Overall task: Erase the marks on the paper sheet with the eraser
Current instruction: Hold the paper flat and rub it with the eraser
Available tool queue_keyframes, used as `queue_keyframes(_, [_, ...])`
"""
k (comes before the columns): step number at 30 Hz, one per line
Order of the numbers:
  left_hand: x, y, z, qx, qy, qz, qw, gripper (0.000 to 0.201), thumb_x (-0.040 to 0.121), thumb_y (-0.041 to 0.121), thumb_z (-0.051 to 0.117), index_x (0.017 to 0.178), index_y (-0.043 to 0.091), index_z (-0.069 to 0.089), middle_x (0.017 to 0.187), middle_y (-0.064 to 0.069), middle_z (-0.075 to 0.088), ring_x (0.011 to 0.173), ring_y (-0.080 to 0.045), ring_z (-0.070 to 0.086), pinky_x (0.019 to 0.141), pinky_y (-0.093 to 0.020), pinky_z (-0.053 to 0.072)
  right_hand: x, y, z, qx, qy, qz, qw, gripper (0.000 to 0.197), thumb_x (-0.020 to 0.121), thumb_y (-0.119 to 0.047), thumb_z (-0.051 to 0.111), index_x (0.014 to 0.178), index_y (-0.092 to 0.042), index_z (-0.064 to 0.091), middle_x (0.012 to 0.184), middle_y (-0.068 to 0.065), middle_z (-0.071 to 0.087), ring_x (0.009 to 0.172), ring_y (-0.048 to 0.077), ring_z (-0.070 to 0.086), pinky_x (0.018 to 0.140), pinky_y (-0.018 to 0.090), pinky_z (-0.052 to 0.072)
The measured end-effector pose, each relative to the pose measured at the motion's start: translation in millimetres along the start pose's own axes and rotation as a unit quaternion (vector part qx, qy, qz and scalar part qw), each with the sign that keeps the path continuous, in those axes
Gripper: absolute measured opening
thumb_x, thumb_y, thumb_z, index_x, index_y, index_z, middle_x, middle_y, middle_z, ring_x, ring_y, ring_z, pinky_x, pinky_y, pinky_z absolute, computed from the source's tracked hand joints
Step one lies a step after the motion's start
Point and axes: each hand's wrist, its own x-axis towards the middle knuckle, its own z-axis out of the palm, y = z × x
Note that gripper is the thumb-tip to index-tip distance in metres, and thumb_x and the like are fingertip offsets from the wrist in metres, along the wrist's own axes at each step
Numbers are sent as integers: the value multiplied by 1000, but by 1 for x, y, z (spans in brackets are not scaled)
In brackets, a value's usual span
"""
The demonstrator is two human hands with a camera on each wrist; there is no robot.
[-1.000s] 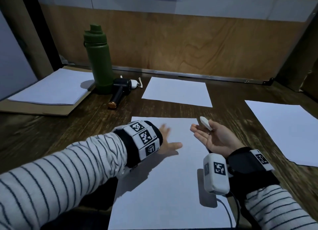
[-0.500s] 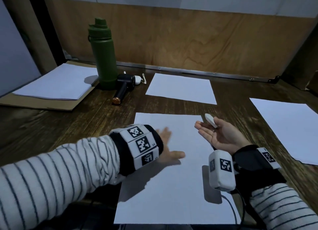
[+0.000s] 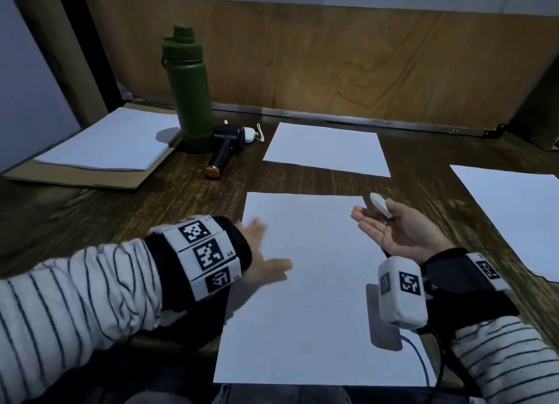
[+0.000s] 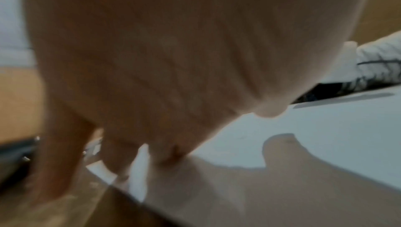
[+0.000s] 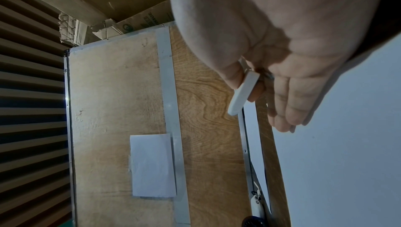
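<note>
Paper sheet: the paper sheet (image 3: 308,297) lies flat on the dark wooden surface (image 3: 121,210), directly in front of the person; it serves as the landmark below.
Marks: none can be made out on the visible face of the sheet in the head view; faint marks could be too small to tell.
Eraser: the white eraser (image 3: 380,204) is off the paper, raised just beyond the sheet's far right corner, held in the right hand.
Right hand: the right hand (image 3: 402,232) is turned palm-up above the sheet's right edge; in the right wrist view the thumb pins the eraser (image 5: 243,93) against the index finger, while the other fingers (image 5: 288,105) lie straight and together.
Left hand: the left hand (image 3: 263,258) is spread flat on the sheet near its left edge, fingers straight and apart, holding nothing; the left wrist view is blurred but agrees.
Progress: judged from a page that reads blank and an eraser lifted clear, the rubbing appears done or nearly so; what may remain is a check for leftover marks and crumbs.
Other items: beyond the sheet's far left corner stand a green bottle (image 3: 187,89) and a black handheld device (image 3: 225,149); further blank sheets lie beyond and to the right.
</note>
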Motion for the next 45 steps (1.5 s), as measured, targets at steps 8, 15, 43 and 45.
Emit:
queue_keyframes(8, [1,20,-21,22,22,181,983,69,92,61,13,148,31,-14,155,10,-25,145,-18,-17,118,-45,-6,-3,1,2,-1,8,-1,1000,40,101,-30,33,94,-1,59,102,15,66,63,21,75,70,32,57])
queue_keyframes(15, [15,-7,-2,-23,15,-33,999,99,82,75,25,150,11,-8,159,-7,-12,147,-26,-2,117,-45,4,-2,1,1,4,5,0,1000,39,101,-30,33,98,0,59,105,16,66,66,21,75,71,32,57])
queue_keyframes(43, [54,-14,-34,-49,32,-38,998,84,87,69,27,150,14,17,156,-12,20,143,-31,22,115,-44,20,-2,0,0,21,2,6,1000,39,101,-29,34,107,0,60,114,18,65,72,23,76,72,33,58])
queue_keyframes(45, [45,-28,-34,-38,54,-112,992,86,87,68,31,144,3,31,150,-16,34,138,-30,32,112,-38,26,-3,-1,3,19,6,3,1000,38,101,-28,34,107,-1,60,111,18,65,72,22,75,72,33,57])
